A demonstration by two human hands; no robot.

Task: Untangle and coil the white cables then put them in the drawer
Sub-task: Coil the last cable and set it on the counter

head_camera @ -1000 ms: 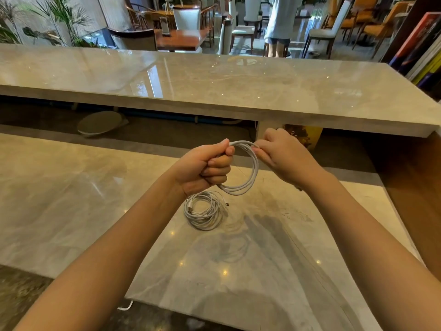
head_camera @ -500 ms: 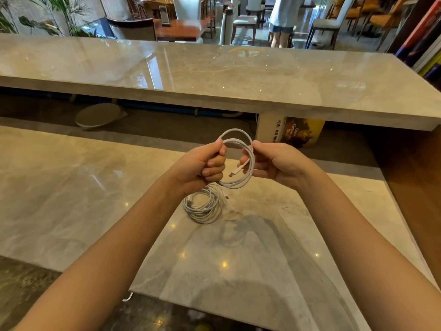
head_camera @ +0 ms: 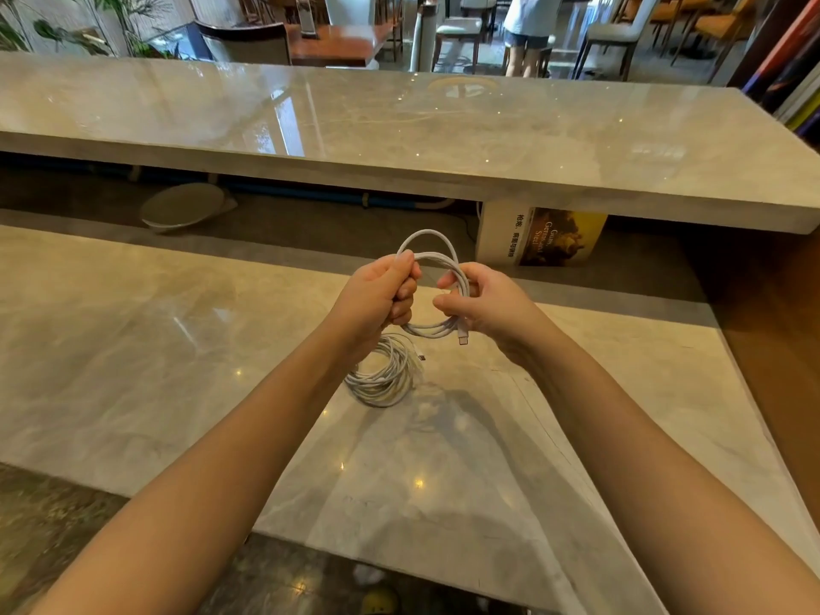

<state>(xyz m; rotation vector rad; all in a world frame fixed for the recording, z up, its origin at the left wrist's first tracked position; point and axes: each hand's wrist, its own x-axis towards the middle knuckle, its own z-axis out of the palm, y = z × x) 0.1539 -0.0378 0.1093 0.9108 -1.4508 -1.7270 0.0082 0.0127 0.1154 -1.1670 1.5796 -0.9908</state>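
**Two hands hold a white cable loop over the counter**

Far left, at the back, stand green plants (head_camera: 111,20). Under the higher counter (head_camera: 399,126) a round grey thing (head_camera: 182,206) lies in the dark gap.

The left hand (head_camera: 377,295) is closed in a fist around the left side of a white cable (head_camera: 432,331). The cable is wound in a loop and held up in the air. The right hand (head_camera: 492,308) has its fingers curled round the right side of the loop. A plug (head_camera: 463,338) hangs down just below that hand.

Below the hands, a second white cable (head_camera: 386,379) lies coiled on the near counter (head_camera: 133,348). The left wrist hides part of it.

To the right, a book (head_camera: 554,237) stands under the higher counter. Far behind, a person (head_camera: 528,24) stands among chairs. More books (head_camera: 794,73) lean at the right edge.
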